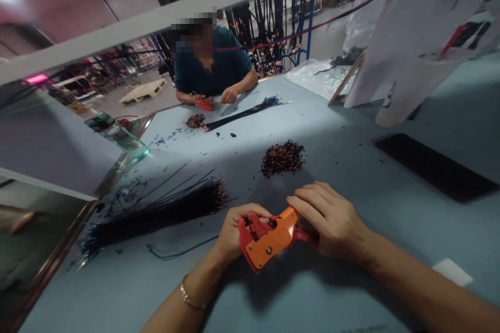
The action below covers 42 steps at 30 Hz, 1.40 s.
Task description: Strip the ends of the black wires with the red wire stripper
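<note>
An orange and red wire stripper (272,239) is gripped in my right hand (332,216), its jaw end tilted toward the left. My left hand (236,229) is closed right at those jaws, with fingertips partly hidden behind the tool. From the left hand a single black wire (179,255) trails out to the left, just above the table; its other end lies out of sight at the jaws. Left of my hands lies a thick bundle of black wires (156,218), with bare copper ends on the right and blue ends on the left. Beyond the stripper sits a pile of stripped black-and-copper scraps (283,158).
Across the blue-grey table (344,166) a person (213,67) handles another red stripper (204,104) beside a smaller wire bundle (244,113). A clear bottle (127,140) stands at the left edge. A dark flat slab (437,166) and a whitish container (406,86) are on the right.
</note>
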Each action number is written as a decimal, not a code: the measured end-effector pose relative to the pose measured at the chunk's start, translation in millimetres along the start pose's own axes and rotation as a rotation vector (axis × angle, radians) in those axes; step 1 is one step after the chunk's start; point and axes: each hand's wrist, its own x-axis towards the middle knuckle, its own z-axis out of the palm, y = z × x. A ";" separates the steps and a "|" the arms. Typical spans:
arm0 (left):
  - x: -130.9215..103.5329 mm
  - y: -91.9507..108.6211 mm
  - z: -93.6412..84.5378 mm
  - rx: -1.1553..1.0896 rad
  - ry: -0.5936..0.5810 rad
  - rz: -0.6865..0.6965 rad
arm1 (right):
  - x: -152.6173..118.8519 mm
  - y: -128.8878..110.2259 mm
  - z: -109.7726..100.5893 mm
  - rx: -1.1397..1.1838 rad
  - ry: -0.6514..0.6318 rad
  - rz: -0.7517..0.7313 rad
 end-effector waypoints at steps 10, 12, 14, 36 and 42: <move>0.6 1.1 -2.3 0.003 -0.023 -0.031 | -1.1 -1.4 -0.9 0.011 -0.019 0.003; 0.4 2.1 -2.3 -0.013 -0.024 -0.045 | -0.9 -2.0 -1.6 0.008 -0.021 0.006; 0.2 3.7 -2.4 -0.021 -0.037 -0.059 | -0.6 -2.4 -2.4 0.007 -0.027 0.010; 0.3 2.3 -9.0 0.008 -0.079 -0.103 | 0.8 -3.6 -2.1 0.002 -0.024 0.026; -0.2 3.3 -11.9 0.098 -0.132 -0.064 | 0.5 -3.8 -2.9 -0.013 -0.028 0.031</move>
